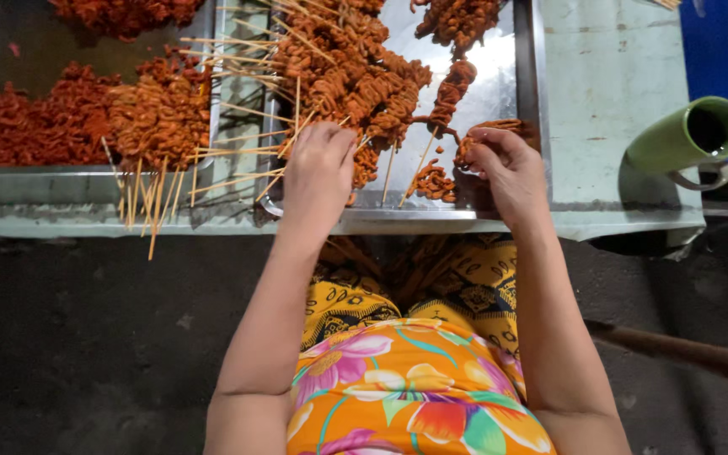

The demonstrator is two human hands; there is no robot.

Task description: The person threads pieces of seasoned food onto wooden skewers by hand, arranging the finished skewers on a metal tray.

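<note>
Seen from above, the left hand point(318, 173) is curled at the near edge of a shiny rectangular steel tray point(499, 93), its fingers closed around the bare ends of thin bamboo skewers point(292, 126) that run up into a heap of coiled orange-red marinated meat point(355, 67); holding by the clean stick ends keeps the grip off the sauce. The right hand point(507, 168) pinches a small ruffled piece of the same orange meat point(490, 131) between thumb and fingertips, just above the tray so drips fall inside it. A loaded skewer point(448, 93) lies slanted between the hands. To the left, more finished skewers point(157, 114) are piled on a second tray, sticks overhanging the pale green bench point(608, 76). A green mug point(688, 135) stands well apart at the right.
</note>
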